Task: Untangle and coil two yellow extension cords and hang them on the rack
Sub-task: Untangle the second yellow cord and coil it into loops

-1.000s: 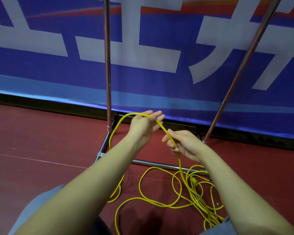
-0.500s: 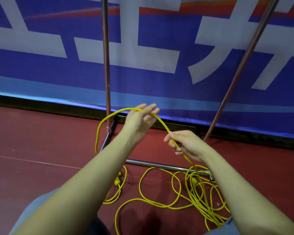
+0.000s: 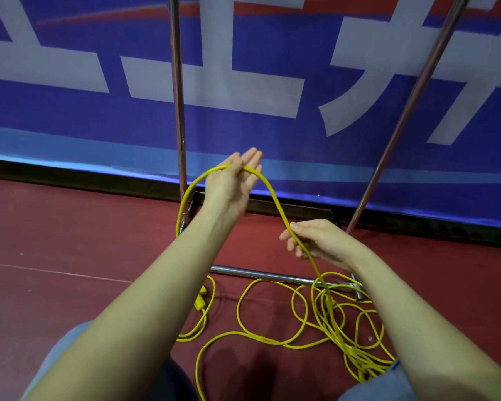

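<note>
A yellow extension cord [image 3: 275, 202] arcs between my two hands. My left hand [image 3: 233, 183] is raised with its fingers straight, and the cord lies across its palm under the thumb; a loop hangs down on its left side. Lower and to the right, my right hand [image 3: 315, 241] pinches the same cord between thumb and curled fingers. From there the cord drops to a loose yellow tangle [image 3: 342, 328] on the red floor. A yellow plug [image 3: 200, 299] lies under my left forearm. The metal rack [image 3: 177, 105] stands just behind my hands.
The rack's second upright [image 3: 408, 117] slants up to the right, and its base bar [image 3: 261, 274] lies on the floor beside the tangle. A blue banner wall [image 3: 272, 131] closes off the back. Red floor [image 3: 70, 241] stretches to the left.
My left hand has risen and opened out, carrying the cord up and widening the loop on its left. My right hand has slid lower along the cord, away from the left.
</note>
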Motion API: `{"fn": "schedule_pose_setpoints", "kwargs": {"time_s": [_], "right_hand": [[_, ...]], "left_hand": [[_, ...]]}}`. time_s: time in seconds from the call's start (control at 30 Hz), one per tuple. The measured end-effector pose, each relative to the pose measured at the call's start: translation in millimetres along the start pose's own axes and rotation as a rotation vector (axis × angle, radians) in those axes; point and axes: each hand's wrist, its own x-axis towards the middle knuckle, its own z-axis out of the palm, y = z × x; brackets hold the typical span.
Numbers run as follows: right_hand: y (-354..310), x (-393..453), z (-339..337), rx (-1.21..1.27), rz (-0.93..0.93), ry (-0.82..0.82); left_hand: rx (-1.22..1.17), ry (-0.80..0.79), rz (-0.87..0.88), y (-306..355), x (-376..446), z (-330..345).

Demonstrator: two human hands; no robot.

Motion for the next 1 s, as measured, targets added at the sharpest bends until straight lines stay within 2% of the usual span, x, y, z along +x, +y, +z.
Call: {"fn": "schedule_pose_setpoints", "kwargs": {"time_s": [0.1, 0.23, 0.37, 0.47, 0.63, 0.8, 0.87, 1.0], "right_hand": [[5, 0, -2, 0.005, -0.015, 0.034], [-4, 3, 3, 0.163, -0.09, 0.05], [-15, 4, 7, 0.228, -0.164, 0.045], [-18, 5, 8, 0.239, -0.182, 0.05], [-7, 4, 2, 0.054, -0.07, 0.035], [-4, 6, 1, 0.065, -0.14, 0.052], [-8, 7, 3, 0.102, -0.168, 0.08], [-16, 6, 5, 0.167, -0.195, 0.112]], "left_hand": [[-0.033, 0.044, 0.023, 4, 6, -6], [0.227, -0.025, -0.095, -15, -8, -1], [0.305, -0.083, -0.124, -33, -19, 0], [0.257, -0.072, -0.097, -29, -18, 3], [0.049, -0.016, -0.001, 5, -4, 7], [-0.082, 0.062, 0.059, 17, 2, 0], [-0.028, 0.064, 0.027, 9, 0, 0], [0.227, -0.051, -0.103, -18, -16, 2]]}}
